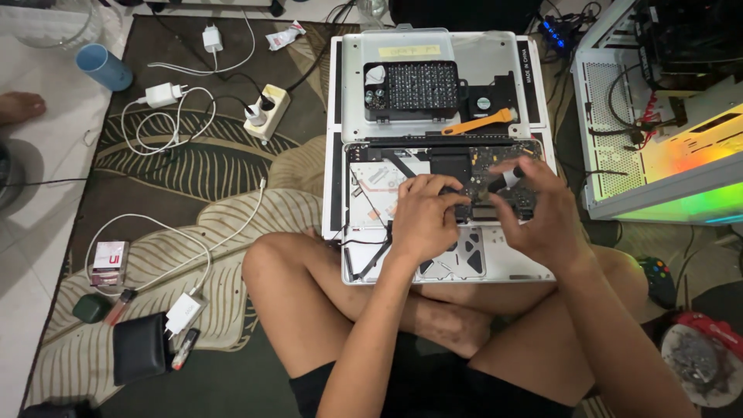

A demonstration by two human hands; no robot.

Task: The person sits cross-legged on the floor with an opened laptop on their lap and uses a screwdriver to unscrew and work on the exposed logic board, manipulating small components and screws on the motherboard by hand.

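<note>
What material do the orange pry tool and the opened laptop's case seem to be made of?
Orange pry tool: probably plastic, a matte, evenly coloured flat strip with no metallic shine.
Laptop case: likely aluminium, a pale silver surface with a soft brushed sheen around the left hand and right hand. Painted plastic cannot be ruled out.

Dim room, rainbow glare right, corners perhaps slightly warped
</note>
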